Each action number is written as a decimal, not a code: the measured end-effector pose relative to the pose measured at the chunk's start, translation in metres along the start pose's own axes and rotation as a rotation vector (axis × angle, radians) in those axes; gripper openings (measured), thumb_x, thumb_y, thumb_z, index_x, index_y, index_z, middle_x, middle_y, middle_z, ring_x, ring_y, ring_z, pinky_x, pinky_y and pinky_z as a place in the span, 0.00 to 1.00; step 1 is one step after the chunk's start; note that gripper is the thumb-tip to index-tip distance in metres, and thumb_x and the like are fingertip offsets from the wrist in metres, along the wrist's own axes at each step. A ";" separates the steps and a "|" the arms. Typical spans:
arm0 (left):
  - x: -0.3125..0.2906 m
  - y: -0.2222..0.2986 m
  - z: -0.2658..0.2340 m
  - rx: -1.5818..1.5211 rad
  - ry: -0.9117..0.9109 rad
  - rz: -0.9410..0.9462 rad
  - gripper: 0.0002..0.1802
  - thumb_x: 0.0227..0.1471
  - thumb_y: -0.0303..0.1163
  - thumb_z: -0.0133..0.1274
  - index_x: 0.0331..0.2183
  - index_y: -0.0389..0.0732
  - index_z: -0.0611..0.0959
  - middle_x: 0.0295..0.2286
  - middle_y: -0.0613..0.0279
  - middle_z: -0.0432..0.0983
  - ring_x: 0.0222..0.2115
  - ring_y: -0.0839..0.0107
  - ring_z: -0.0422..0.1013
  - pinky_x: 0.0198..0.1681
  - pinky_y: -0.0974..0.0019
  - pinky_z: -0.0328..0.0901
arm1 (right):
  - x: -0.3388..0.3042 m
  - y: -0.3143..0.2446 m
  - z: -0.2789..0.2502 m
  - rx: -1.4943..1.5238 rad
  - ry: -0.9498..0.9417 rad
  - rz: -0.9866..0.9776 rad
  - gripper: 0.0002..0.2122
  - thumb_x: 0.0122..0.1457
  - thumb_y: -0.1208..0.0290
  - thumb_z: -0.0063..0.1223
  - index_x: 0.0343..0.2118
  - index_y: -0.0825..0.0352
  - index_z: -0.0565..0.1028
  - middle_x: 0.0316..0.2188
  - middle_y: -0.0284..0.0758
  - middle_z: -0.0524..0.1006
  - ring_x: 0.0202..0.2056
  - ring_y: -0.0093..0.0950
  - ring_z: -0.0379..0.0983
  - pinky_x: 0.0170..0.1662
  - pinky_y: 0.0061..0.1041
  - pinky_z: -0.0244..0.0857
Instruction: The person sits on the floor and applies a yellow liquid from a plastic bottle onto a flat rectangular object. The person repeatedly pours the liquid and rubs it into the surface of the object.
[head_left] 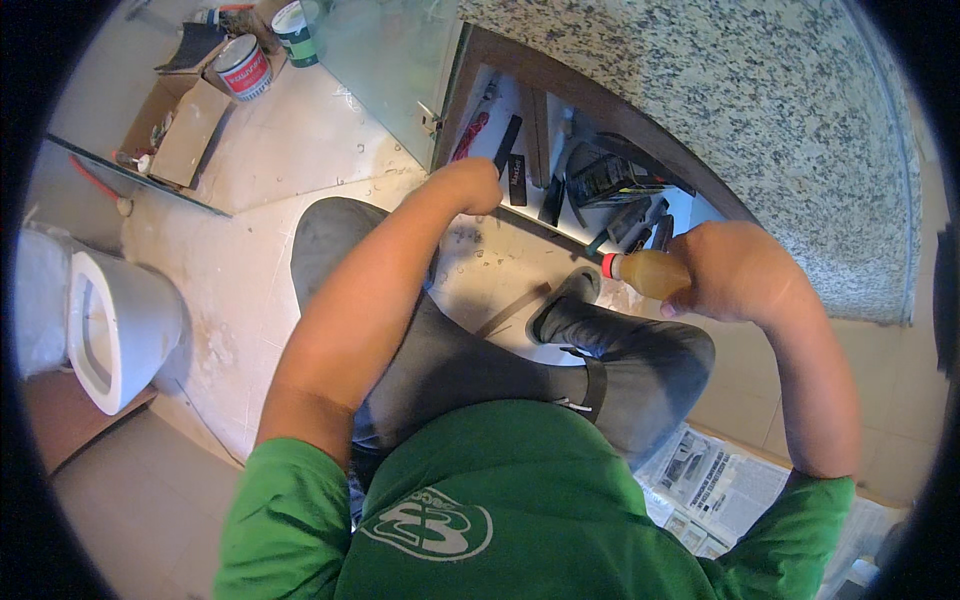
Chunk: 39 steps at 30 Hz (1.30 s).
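My right hand (735,270) is wrapped round a small clear bottle (652,274) of yellowish liquid, tilted on its side with its red cap toward the left. My left hand (472,187) is closed at the front edge of an open cabinet (535,85). A dark flat bar (509,143) reaches up from beside its fingers; whether they grip it is hidden. Inside the cabinet lie a bundle of red cord (470,136), a small black box (517,180) and a larger black case (612,177). Several dark-handled tools (630,220) lie near the bottle.
A speckled granite countertop (690,80) overhangs the cabinet. At left stand a toilet (120,320), a glass panel (375,70), a cardboard box (185,130) and paint cans (243,68). Newspapers (715,480) cover floor at lower right; small debris lies before the cabinet.
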<state>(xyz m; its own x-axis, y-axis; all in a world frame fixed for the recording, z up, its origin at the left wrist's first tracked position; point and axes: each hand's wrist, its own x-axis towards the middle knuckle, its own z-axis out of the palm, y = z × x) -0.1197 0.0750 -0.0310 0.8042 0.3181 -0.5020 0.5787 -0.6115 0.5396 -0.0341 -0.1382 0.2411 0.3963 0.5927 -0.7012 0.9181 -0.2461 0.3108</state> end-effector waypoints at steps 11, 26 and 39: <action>0.027 0.004 0.050 0.126 -0.005 0.155 0.19 0.46 0.31 0.50 0.40 0.33 0.85 0.43 0.40 0.78 0.45 0.49 0.75 0.51 0.54 0.68 | -0.010 0.025 0.054 0.347 0.077 0.084 0.24 0.46 0.52 0.69 0.37 0.68 0.78 0.27 0.47 0.79 0.32 0.44 0.76 0.37 0.40 0.67; 0.131 0.004 0.205 0.578 -0.538 0.169 0.24 0.52 0.49 0.53 0.36 0.37 0.86 0.39 0.44 0.80 0.42 0.48 0.76 0.47 0.51 0.69 | 0.047 0.059 0.309 1.978 0.489 -0.150 0.26 0.51 0.77 0.67 0.53 0.68 0.69 0.43 0.30 0.74 0.46 0.22 0.69 0.52 0.22 0.62; 0.153 -0.027 0.356 0.669 -0.850 0.353 0.20 0.44 0.43 0.59 0.39 0.43 0.86 0.41 0.53 0.81 0.46 0.59 0.76 0.50 0.56 0.69 | 0.068 0.074 0.343 2.118 0.697 -0.114 0.27 0.51 0.75 0.68 0.54 0.69 0.68 0.46 0.34 0.74 0.48 0.26 0.70 0.54 0.28 0.64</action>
<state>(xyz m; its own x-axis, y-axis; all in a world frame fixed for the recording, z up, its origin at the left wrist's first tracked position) -0.0597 -0.1175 -0.3628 0.4079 -0.3873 -0.8268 -0.0553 -0.9144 0.4011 0.0647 -0.3795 -0.0034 0.7303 0.6380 -0.2440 -0.2062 -0.1346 -0.9692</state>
